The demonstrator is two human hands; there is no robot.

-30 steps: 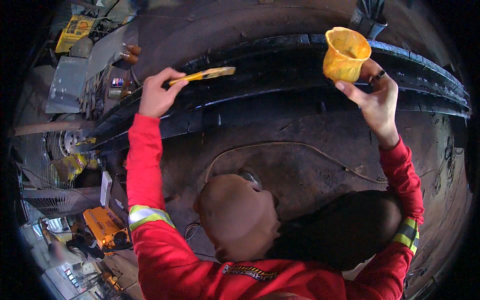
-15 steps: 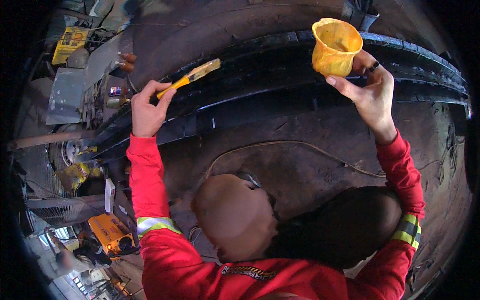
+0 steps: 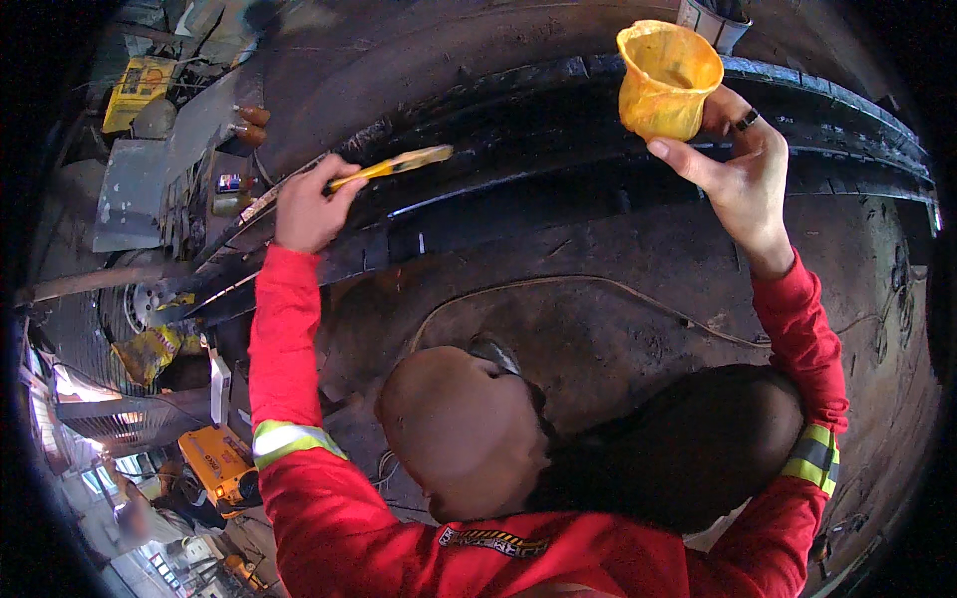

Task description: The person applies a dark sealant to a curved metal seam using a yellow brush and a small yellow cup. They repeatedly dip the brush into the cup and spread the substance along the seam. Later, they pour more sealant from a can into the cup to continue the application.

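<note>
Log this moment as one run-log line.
left hand: grips yellow brush, bristles at black tyre tread | right hand: holds yellow cup raised | cable on ground

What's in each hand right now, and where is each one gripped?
The left hand holds a yellow-handled brush by the rear end of its handle. The right hand holds a yellow cup by its side and base, fingers wrapped behind it.

A large black tyre arches across the top, its ribbed tread curving down to the left. Below the tyre lies a dark, stained dirt floor, crossed by a thin cable. Left of the tyre stands a grey metal panel with a yellow box above it. Far below the tyre, at the lower left, sits an orange machine in bright daylight.
</note>
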